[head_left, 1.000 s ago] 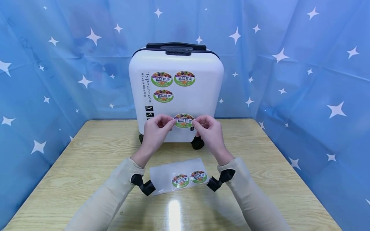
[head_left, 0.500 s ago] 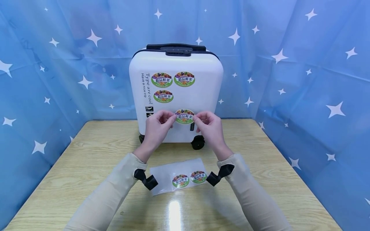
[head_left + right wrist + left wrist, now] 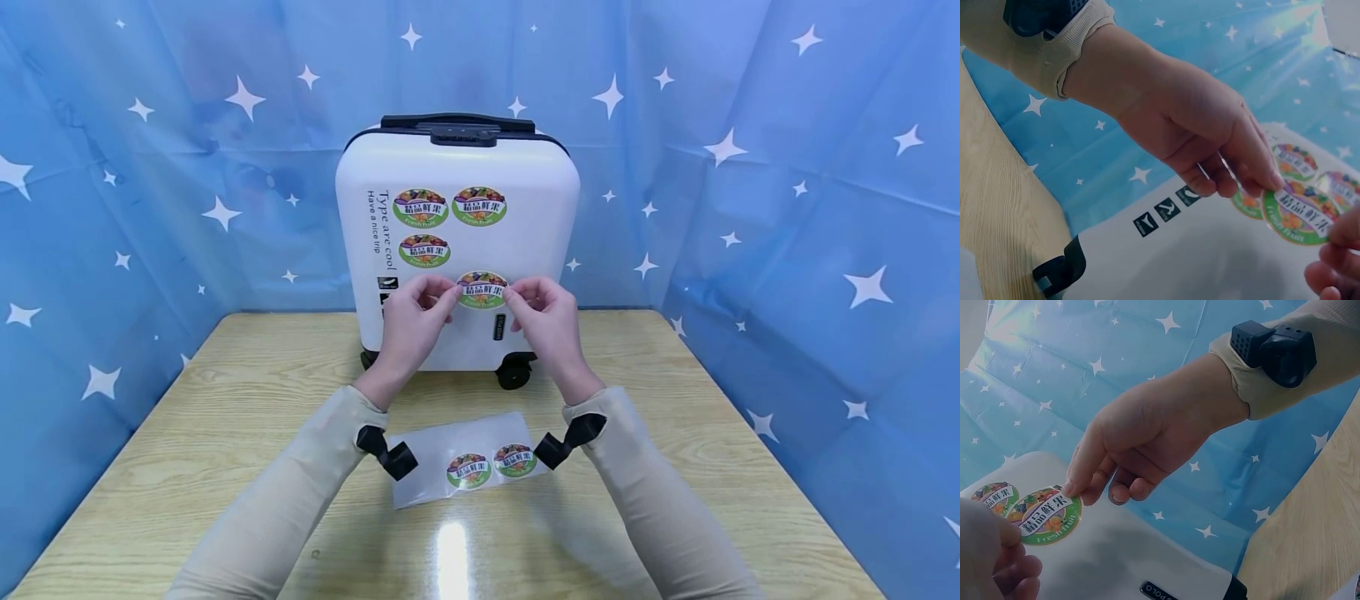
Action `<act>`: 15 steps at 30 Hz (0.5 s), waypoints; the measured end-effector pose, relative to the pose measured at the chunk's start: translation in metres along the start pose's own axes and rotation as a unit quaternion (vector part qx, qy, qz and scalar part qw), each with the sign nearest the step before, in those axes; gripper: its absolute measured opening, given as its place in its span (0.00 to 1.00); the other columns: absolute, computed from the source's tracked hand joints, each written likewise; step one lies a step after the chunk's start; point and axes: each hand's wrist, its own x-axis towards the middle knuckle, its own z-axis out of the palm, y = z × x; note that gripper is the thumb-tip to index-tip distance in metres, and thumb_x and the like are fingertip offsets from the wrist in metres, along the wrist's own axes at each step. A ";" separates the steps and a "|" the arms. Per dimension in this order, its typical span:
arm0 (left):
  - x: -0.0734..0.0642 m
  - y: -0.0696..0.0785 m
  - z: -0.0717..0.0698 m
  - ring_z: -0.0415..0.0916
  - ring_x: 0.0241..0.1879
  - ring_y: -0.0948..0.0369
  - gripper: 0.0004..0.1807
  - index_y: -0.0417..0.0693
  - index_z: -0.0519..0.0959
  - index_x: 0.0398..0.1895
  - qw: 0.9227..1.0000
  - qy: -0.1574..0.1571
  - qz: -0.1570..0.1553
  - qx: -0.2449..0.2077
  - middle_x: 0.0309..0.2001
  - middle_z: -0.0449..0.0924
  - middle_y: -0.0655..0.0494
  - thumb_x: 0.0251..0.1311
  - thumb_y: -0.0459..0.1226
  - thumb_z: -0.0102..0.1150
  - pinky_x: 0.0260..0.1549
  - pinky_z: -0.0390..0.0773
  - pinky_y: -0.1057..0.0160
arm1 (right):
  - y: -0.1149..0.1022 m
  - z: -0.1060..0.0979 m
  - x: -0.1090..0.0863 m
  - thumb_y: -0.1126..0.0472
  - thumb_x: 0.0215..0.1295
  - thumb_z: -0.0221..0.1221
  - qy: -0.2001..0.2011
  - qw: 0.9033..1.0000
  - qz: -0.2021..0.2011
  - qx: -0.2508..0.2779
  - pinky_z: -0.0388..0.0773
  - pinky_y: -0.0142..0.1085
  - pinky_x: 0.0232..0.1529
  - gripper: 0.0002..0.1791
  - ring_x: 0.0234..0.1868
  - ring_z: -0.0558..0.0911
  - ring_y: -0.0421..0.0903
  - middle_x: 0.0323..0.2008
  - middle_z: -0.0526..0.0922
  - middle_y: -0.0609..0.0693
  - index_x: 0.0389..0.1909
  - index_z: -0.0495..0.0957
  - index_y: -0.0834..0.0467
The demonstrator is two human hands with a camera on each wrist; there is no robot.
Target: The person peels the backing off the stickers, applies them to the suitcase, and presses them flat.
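An oval fruit sticker (image 3: 482, 290) with a green lower rim is stretched between both hands, in front of the white suitcase (image 3: 517, 242). My left hand (image 3: 414, 321) pinches its left edge between thumb and finger. At the opposite edge my right hand (image 3: 546, 321) pinches it the same way. In the left wrist view the held sticker (image 3: 1047, 515) lies close over the suitcase face. Three like stickers are on the suitcase: an upper left sticker (image 3: 421, 207), an upper right sticker (image 3: 479, 206) and a lower left sticker (image 3: 424, 250).
A backing sheet (image 3: 427, 454) with two more stickers lies on the wooden table (image 3: 300, 375) in front of the suitcase. The suitcase stands upright on black wheels (image 3: 513, 372). A blue star-patterned curtain (image 3: 187, 150) hangs behind and at both sides.
Both hands have risen together with the held sticker, which moves up and slightly right across the suitcase front. The small dark label below it has come into view.
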 end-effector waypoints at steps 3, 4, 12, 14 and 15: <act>0.002 0.001 0.001 0.75 0.24 0.59 0.08 0.44 0.79 0.34 1.000 0.002 -0.002 -0.003 0.29 0.79 0.54 0.61 0.40 0.59 0.23 0.73 0.65 | 0.000 0.001 0.003 0.55 0.62 0.60 0.003 1.000 -0.005 -0.004 0.67 0.33 0.19 0.10 0.25 0.77 0.58 0.31 0.80 0.53 0.36 0.78 0.59; 0.003 0.001 0.001 0.75 0.24 0.60 0.08 0.44 0.79 0.34 1.000 0.003 -0.003 -0.002 0.29 0.79 0.55 0.61 0.40 0.59 0.23 0.73 0.65 | 0.000 0.001 0.004 0.55 0.62 0.60 0.004 1.000 -0.005 -0.004 0.67 0.33 0.19 0.10 0.25 0.77 0.58 0.31 0.80 0.53 0.36 0.78 0.59; 0.008 0.001 0.003 0.75 0.24 0.61 0.08 0.44 0.79 0.36 1.000 0.013 0.008 0.004 0.30 0.79 0.56 0.60 0.40 0.59 0.25 0.74 0.64 | -0.002 0.001 0.010 0.55 0.62 0.61 0.015 1.000 -0.017 -0.006 0.70 0.33 0.21 0.11 0.25 0.77 0.58 0.31 0.80 0.52 0.36 0.78 0.59; 0.009 0.002 0.003 0.75 0.24 0.60 0.08 0.44 0.79 0.36 1.000 0.018 0.008 0.006 0.30 0.79 0.55 0.60 0.40 0.59 0.25 0.74 0.64 | -0.003 0.001 0.012 0.55 0.62 0.61 0.016 1.000 -0.021 -0.005 0.71 0.33 0.22 0.11 0.26 0.76 0.60 0.31 0.80 0.52 0.36 0.78 0.60; 0.010 0.003 0.004 0.75 0.24 0.60 0.08 0.43 0.79 0.36 1.000 0.020 0.008 0.007 0.30 0.79 0.55 0.60 0.40 0.60 0.25 0.75 0.64 | -0.003 0.001 0.012 0.55 0.61 0.61 0.017 1.000 -0.022 -0.005 0.71 0.33 0.22 0.11 0.26 0.76 0.61 0.31 0.80 0.52 0.36 0.78 0.60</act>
